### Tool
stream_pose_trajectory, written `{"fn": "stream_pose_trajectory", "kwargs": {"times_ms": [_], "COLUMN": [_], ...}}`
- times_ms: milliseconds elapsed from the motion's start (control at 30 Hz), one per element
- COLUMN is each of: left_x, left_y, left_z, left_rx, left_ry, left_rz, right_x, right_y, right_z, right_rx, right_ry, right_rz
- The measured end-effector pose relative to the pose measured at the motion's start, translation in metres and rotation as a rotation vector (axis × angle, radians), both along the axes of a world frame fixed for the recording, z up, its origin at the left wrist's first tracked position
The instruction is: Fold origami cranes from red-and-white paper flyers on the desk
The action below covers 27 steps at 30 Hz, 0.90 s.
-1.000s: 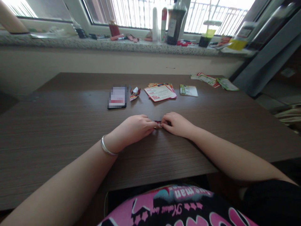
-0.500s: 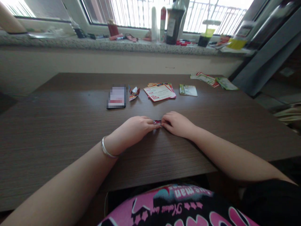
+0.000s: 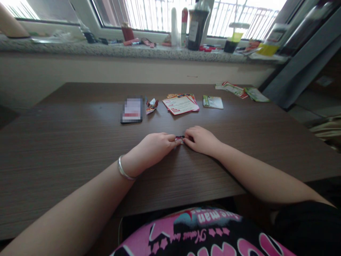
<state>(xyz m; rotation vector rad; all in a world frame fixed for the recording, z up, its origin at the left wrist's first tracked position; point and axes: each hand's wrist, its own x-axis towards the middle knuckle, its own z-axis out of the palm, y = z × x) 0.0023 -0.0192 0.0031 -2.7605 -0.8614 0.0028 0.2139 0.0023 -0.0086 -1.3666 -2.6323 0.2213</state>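
Note:
My left hand (image 3: 153, 147) and my right hand (image 3: 201, 139) rest on the dark wooden table (image 3: 66, 142), their fingertips meeting at the middle. Both pinch a small folded piece of red and dark printed paper (image 3: 179, 138), of which only a sliver shows between the fingers. A silver bangle (image 3: 123, 169) circles my left wrist. Beyond the hands lie another crumpled folded paper (image 3: 151, 105), a dark phone (image 3: 132, 110), a stack of red and white leaflets (image 3: 181, 104) and a green and white leaflet (image 3: 212, 102).
More leaflets (image 3: 241, 91) lie at the table's far right corner. The granite windowsill (image 3: 119, 49) behind carries a dark bottle (image 3: 196, 26), white bottles, a red cup and small clutter. A grey panel (image 3: 306, 60) leans at the right.
The hands have barely shifted, and their fingertips keep working the small folded paper in the same spot. Nothing else on the table moved.

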Motion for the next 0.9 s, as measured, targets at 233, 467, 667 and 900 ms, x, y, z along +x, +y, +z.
{"fn": "stream_pose_trajectory", "kwargs": {"times_ms": [233,467,667,900], "left_x": [0.0,0.0004,0.0023,0.0032], "left_y": [0.0007,-0.0027,-0.0056,-0.0062], "left_z": [-0.0026,-0.0008,-0.004,-0.0009], "left_rx": [-0.011,-0.053,-0.001,-0.025], "left_ry": [-0.026,-0.036,-0.039,-0.025], "left_rz": [0.017,0.042,0.045,0.067], "right_x": [-0.0014,-0.0018,-0.0046,-0.0044], "right_y": [-0.001,-0.0019,-0.0018,-0.0009], "right_z": [0.0009,0.003,0.0045,0.0048], "right_rx": [0.017,0.057,0.062,0.048], "right_ry": [-0.065,-0.136,-0.159,-0.176], "right_rz": [-0.019,-0.026,-0.036,-0.049]}}
